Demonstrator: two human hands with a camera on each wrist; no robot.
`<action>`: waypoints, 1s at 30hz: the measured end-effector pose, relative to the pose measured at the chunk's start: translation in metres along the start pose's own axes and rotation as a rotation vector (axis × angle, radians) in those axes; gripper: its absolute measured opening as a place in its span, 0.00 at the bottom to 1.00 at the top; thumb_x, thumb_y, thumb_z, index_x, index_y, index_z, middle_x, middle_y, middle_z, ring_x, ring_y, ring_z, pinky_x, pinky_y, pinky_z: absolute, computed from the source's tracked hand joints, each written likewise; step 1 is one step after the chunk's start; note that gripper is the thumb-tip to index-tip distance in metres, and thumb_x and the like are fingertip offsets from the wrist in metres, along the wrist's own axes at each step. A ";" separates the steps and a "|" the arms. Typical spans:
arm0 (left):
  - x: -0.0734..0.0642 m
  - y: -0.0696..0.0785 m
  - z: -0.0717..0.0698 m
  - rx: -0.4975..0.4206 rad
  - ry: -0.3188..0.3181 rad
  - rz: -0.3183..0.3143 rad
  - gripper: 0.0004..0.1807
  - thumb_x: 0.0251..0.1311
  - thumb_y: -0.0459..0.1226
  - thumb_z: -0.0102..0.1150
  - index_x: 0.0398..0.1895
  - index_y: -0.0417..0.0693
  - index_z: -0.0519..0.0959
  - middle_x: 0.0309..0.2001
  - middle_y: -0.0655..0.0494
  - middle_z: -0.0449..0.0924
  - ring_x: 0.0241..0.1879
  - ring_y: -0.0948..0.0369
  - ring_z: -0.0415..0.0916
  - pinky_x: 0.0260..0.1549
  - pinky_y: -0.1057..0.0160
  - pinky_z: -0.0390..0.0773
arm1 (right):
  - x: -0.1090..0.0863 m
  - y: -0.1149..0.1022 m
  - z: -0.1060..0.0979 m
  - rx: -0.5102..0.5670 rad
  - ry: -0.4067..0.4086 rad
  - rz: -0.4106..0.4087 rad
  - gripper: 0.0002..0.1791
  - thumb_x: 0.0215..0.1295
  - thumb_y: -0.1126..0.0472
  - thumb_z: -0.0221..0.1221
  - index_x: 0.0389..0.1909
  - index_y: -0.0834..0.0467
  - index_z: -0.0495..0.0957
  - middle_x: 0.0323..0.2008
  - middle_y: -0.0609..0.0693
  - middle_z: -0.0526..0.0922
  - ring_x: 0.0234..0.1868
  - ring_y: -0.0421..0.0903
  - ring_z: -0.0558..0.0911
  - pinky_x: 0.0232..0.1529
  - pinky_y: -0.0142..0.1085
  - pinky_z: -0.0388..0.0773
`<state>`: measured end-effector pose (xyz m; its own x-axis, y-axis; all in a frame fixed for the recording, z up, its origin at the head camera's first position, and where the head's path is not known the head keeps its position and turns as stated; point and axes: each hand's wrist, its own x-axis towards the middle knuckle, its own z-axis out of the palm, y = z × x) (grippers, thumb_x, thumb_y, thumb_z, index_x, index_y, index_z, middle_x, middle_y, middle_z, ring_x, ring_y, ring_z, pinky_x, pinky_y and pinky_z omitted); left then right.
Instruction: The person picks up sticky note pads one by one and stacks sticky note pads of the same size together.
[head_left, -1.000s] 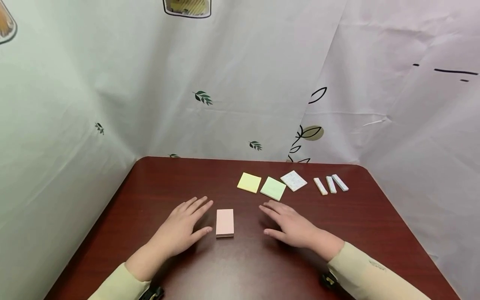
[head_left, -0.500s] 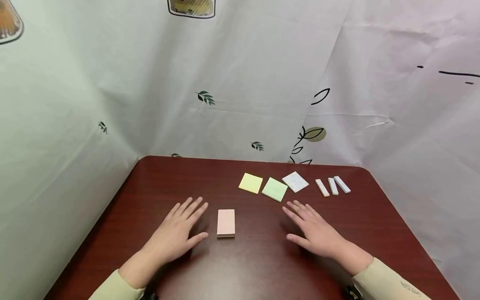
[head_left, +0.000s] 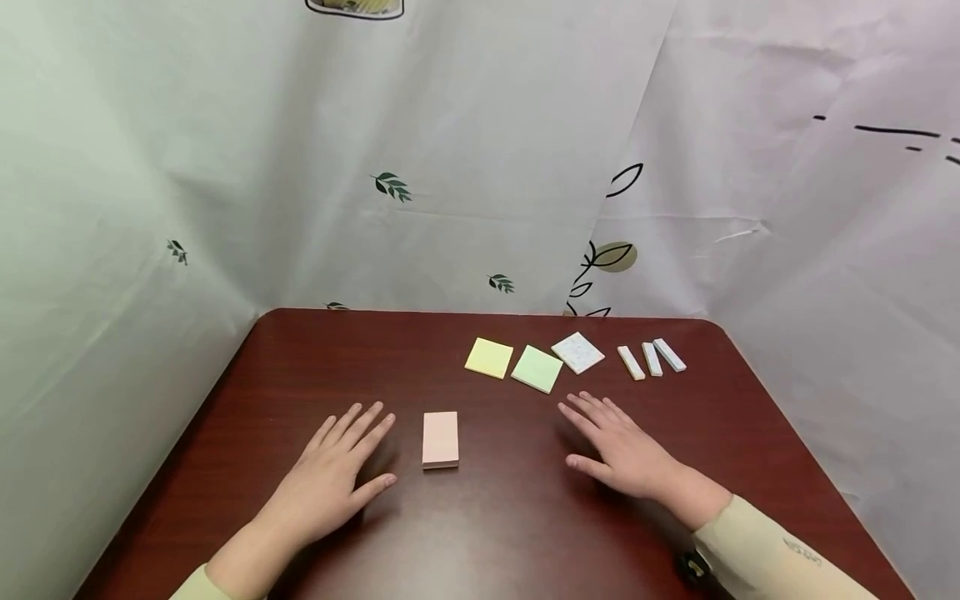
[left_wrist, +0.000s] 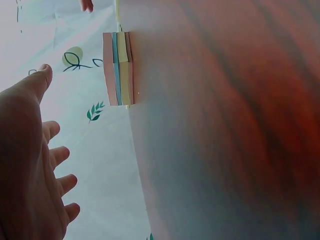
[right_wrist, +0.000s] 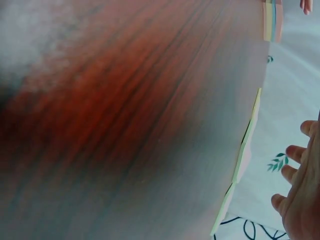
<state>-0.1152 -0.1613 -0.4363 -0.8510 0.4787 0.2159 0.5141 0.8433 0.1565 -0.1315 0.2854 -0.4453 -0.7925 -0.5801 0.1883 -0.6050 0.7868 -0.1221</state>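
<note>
Left hand point(head_left: 318, 487) and right hand point(head_left: 628, 454) extend over a dark red surface point(head_left: 495, 517), fingers straight and spread, both holding nothing. Between them, nearer the left, lies a pink-topped stack point(head_left: 440, 438), untouched; pink, blue and yellow layers show side-on. Beyond, left to right, lie a yellow pad point(head_left: 489, 357), green pad point(head_left: 537, 369), speckled white pad point(head_left: 577, 352) and three narrow white strips point(head_left: 652, 359).
</note>
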 end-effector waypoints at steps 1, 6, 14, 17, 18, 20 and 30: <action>-0.001 0.000 0.000 0.002 0.002 -0.001 0.43 0.63 0.60 0.58 0.78 0.59 0.57 0.78 0.55 0.51 0.76 0.48 0.46 0.72 0.49 0.38 | 0.001 0.000 0.000 0.003 -0.001 -0.001 0.41 0.69 0.37 0.55 0.75 0.55 0.60 0.73 0.57 0.62 0.76 0.56 0.56 0.70 0.55 0.53; -0.004 -0.001 -0.002 0.017 0.016 0.001 0.43 0.63 0.59 0.59 0.78 0.59 0.57 0.78 0.56 0.51 0.76 0.48 0.46 0.73 0.50 0.37 | 0.009 0.001 0.001 0.024 -0.015 -0.013 0.39 0.70 0.39 0.55 0.75 0.56 0.61 0.72 0.57 0.63 0.74 0.59 0.59 0.69 0.56 0.54; -0.007 0.001 -0.004 0.025 -0.001 -0.002 0.43 0.63 0.60 0.58 0.78 0.59 0.56 0.78 0.56 0.50 0.76 0.49 0.45 0.73 0.49 0.36 | 0.037 -0.002 0.004 0.121 -0.016 0.039 0.33 0.73 0.43 0.52 0.71 0.60 0.67 0.67 0.58 0.70 0.69 0.57 0.67 0.65 0.57 0.62; -0.008 0.003 -0.006 0.021 -0.007 -0.023 0.43 0.63 0.60 0.58 0.78 0.59 0.57 0.78 0.56 0.51 0.76 0.49 0.45 0.72 0.49 0.37 | 0.056 -0.002 0.006 0.168 -0.018 0.082 0.32 0.75 0.43 0.51 0.69 0.61 0.69 0.65 0.58 0.72 0.67 0.56 0.69 0.64 0.56 0.64; -0.009 0.004 -0.007 0.022 -0.007 -0.031 0.43 0.63 0.60 0.58 0.78 0.59 0.57 0.78 0.56 0.51 0.76 0.48 0.46 0.72 0.48 0.38 | 0.063 -0.002 0.006 0.180 -0.023 0.101 0.31 0.75 0.43 0.50 0.69 0.61 0.69 0.65 0.58 0.73 0.67 0.56 0.69 0.65 0.56 0.63; -0.010 0.005 -0.008 0.023 -0.010 -0.045 0.43 0.63 0.60 0.58 0.78 0.59 0.58 0.78 0.56 0.52 0.76 0.48 0.47 0.72 0.46 0.40 | 0.079 0.000 0.008 0.200 -0.041 0.145 0.31 0.75 0.43 0.49 0.69 0.60 0.69 0.65 0.58 0.72 0.68 0.56 0.68 0.66 0.55 0.62; -0.015 0.009 -0.013 0.028 -0.036 -0.074 0.43 0.62 0.61 0.58 0.77 0.59 0.58 0.77 0.56 0.53 0.76 0.49 0.47 0.70 0.43 0.44 | 0.155 0.001 0.018 0.206 -0.088 0.336 0.32 0.71 0.47 0.56 0.67 0.63 0.70 0.63 0.61 0.73 0.65 0.59 0.70 0.63 0.53 0.67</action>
<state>-0.0957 -0.1640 -0.4251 -0.8899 0.4233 0.1699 0.4473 0.8828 0.1436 -0.2564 0.1928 -0.4338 -0.9470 -0.3206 0.0217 -0.3069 0.8824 -0.3567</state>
